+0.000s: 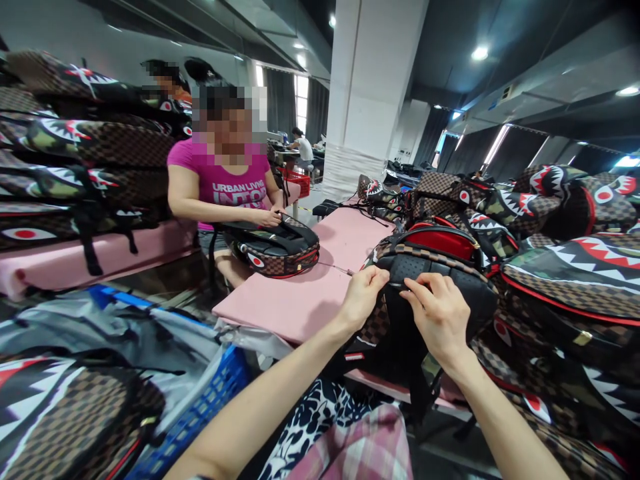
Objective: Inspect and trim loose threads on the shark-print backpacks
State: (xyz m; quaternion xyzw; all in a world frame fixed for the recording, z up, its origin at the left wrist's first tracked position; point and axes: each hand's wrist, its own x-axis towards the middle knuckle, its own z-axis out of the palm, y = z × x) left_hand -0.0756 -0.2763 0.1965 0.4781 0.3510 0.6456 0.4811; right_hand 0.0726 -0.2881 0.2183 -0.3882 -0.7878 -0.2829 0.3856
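A backpack (450,280) with brown checks, a black padded panel and a red-lined opening rests on the pink table in front of me. My left hand (367,293) is closed in a pinch at the panel's edge. Across a small gap, my right hand (440,317) also pinches, thumb against forefinger, over the black panel. A pale, thin line shows between the fingertips; what either hand holds is too small to make out. Beside my left hand a thin metal rod-like tool (343,270) points left over the table; whether the hand holds it I cannot tell.
Across the pink table (280,303), a person in a pink shirt (230,175) handles another backpack (280,250). Backpacks with shark faces (575,280) are piled at right and stacked at left (100,150). A blue crate (220,380) with a backpack stands at lower left. A white pillar (370,87) rises behind.
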